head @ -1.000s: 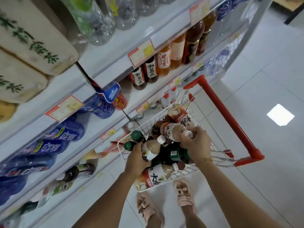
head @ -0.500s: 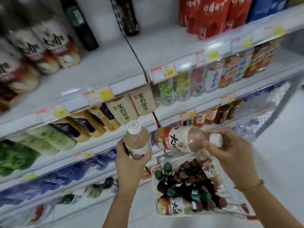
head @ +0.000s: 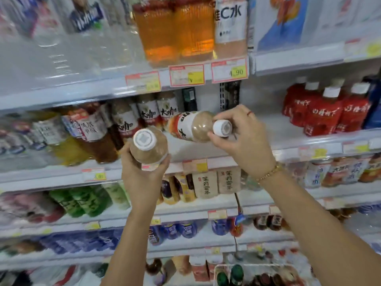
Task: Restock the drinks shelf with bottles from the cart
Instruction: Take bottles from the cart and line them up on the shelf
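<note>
L hand (head: 142, 178) gripped a beige-brown plastic bottle w/ white cap (head: 148, 147), cap toward camera, in front of the white metal shelf (head: 278, 131). R hand (head: 243, 141) pinched a second beige bottle (head: 191, 125) by its neck, tipped sideways, base pointing 9 o'clock at the matching shelved bottles (head: 148, 112). Wire cart (head: 257, 267) at 6 o'clock.

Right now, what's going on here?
A person is restocking a drinks shelf with a beige drink bottle in each hand. The left grip holds the first bottle round its body, cap toward the camera. The right grip holds the second bottle near its white cap, tipped sideways with its base toward the matching bottles. Neither bottle is set down yet. The shelf has a bare stretch just right of that row.
</note>
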